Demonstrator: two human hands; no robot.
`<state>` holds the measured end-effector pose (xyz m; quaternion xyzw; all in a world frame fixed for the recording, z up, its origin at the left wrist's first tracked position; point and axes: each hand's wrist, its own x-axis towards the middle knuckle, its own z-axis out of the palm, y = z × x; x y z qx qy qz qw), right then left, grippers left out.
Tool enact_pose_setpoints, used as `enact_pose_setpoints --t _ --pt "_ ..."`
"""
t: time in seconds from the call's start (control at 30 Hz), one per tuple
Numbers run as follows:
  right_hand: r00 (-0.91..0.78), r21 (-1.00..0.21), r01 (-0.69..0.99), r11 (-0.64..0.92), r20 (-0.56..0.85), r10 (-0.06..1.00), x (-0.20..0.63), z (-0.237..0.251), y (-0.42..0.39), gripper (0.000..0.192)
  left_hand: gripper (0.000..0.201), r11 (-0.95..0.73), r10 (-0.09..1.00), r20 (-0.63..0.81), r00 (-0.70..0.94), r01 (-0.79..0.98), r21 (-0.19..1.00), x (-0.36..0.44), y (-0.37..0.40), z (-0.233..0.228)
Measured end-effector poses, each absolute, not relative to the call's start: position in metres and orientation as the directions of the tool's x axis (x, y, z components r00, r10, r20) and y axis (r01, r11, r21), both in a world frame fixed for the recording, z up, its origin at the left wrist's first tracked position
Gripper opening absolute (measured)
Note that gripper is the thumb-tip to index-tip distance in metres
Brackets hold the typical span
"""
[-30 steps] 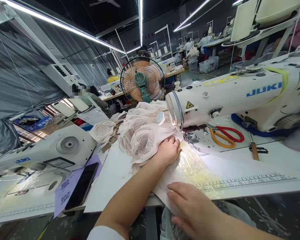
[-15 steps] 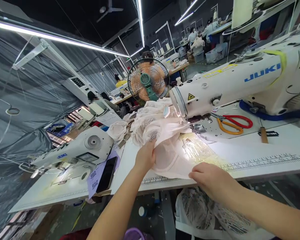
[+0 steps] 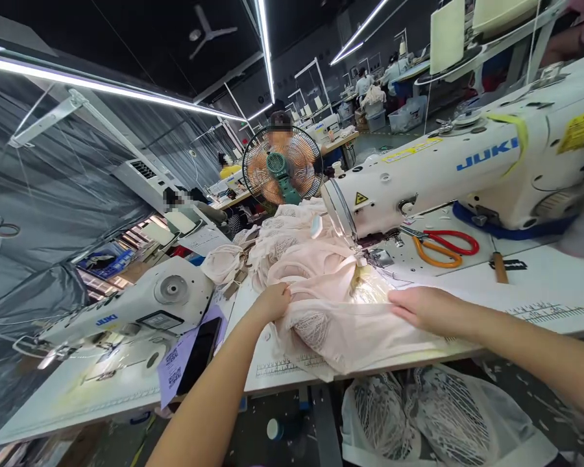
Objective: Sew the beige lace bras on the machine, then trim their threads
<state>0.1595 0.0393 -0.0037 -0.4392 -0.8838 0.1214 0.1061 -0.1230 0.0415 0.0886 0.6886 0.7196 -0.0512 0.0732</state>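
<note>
A pale pink lace garment (image 3: 340,321) lies spread on the white sewing table (image 3: 540,285), in front of the needle of a white JUKI sewing machine (image 3: 448,175). My left hand (image 3: 271,302) pinches the garment's left edge. My right hand (image 3: 421,308) rests flat on its right side, fingers pointing toward the needle. Behind the garment lies a heap of more pink lace pieces (image 3: 292,237).
Red and orange scissors (image 3: 440,246) and a wooden-handled tool (image 3: 499,267) lie under the machine arm. A second JUKI machine (image 3: 141,305), a phone (image 3: 197,353) and paper slips sit at left. A fan (image 3: 282,165) stands behind. A plastic bag of lace (image 3: 433,415) hangs below the table.
The garment has been drawn toward the table's front edge and laid out flatter. My right hand moved up from the edge onto the fabric; my left hand shifted left and kept hold of the garment.
</note>
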Motion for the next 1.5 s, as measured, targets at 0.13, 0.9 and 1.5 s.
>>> enact_pose_setpoints --t 0.13,0.9,1.5 --pt "-0.477 -0.181 0.837 0.516 0.222 0.851 0.127 -0.006 0.047 0.017 0.013 0.069 0.992 -0.089 -0.087 0.979 -0.193 -0.113 0.053 0.095" --pt "-0.760 -0.091 0.506 0.858 0.422 0.494 0.111 -0.045 0.070 0.035 0.031 -0.121 0.992 -0.019 0.121 0.992 0.043 -0.006 0.168 0.012" --pt "-0.697 -0.097 0.520 0.849 0.526 0.487 0.153 -0.054 0.054 0.033 0.040 -0.663 0.746 0.030 0.665 0.738 0.125 -0.041 0.095 -0.007"
